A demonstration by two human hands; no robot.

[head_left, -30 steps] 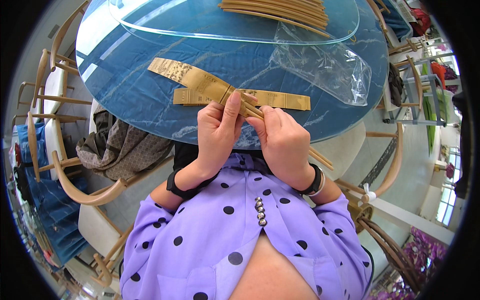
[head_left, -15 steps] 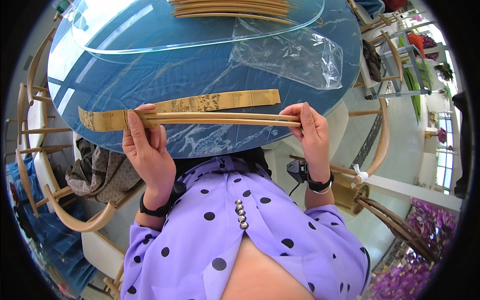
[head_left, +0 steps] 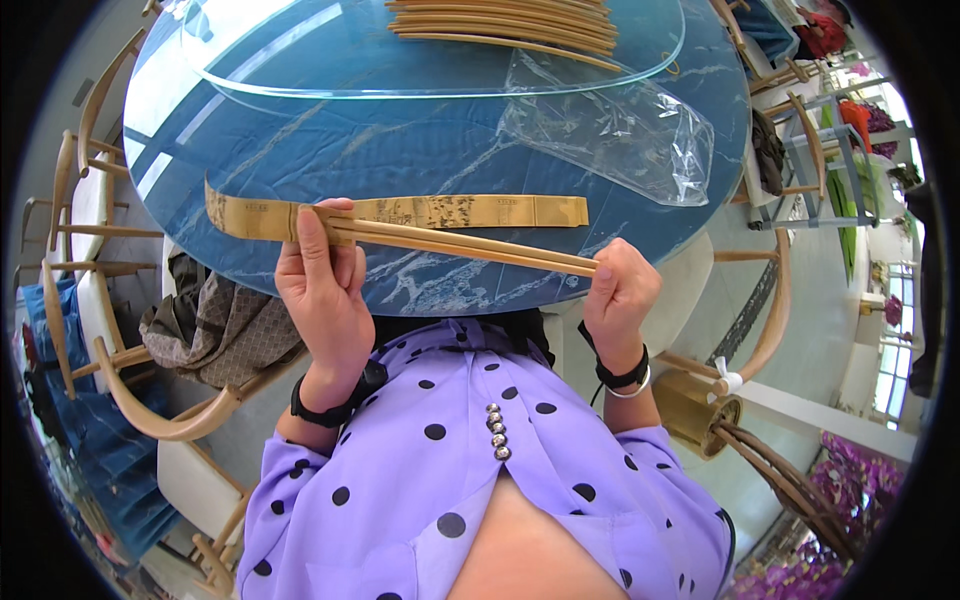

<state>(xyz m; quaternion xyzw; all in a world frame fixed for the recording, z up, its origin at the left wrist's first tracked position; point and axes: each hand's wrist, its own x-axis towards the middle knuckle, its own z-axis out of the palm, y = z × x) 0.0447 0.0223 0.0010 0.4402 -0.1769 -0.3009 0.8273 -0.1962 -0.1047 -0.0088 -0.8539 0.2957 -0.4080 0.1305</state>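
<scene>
Meanwhile, your left hand (head_left: 322, 290) and right hand (head_left: 620, 300) each pinch one end of light, stiff wooden chopsticks (head_left: 465, 243) above the blue table's (head_left: 400, 140) near edge, beside their flimsy paper sleeve (head_left: 440, 211); grip near the ends.

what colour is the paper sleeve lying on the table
Golden tan with dark print, the paper sleeve shows best in the head view.

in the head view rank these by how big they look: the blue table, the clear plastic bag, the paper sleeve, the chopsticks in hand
1. blue table
2. clear plastic bag
3. paper sleeve and chopsticks: alike in length, and the chopsticks sit nearer the camera, so unranked.
</scene>
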